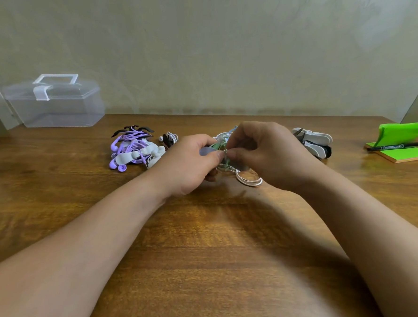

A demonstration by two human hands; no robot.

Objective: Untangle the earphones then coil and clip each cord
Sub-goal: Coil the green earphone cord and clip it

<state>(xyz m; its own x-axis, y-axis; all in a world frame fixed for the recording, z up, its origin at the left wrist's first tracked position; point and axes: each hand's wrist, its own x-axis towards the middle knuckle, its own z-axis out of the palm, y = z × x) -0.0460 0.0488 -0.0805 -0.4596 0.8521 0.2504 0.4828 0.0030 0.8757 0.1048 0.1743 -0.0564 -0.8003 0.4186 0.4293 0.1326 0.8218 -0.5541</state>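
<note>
Light, limp white earphone cord coil [249,181], pinched mid-bundle.
Fingers of left hand [191,166] and right hand [266,152] grip it; loops would likely spring loose.

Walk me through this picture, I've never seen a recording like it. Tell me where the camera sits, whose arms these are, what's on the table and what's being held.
There is no machine here. One camera worn on a person's head looks forward and down, so the two bare arms are the wearer's own. The left hand and right hand meet over a wooden table, both pinching a white cord tangle, with one loop hanging below. To the left lie purple earphones, and farther back stands a clear plastic box. To the right lies a pile of white clips, then green sticky notes with a black marker on them.
</note>
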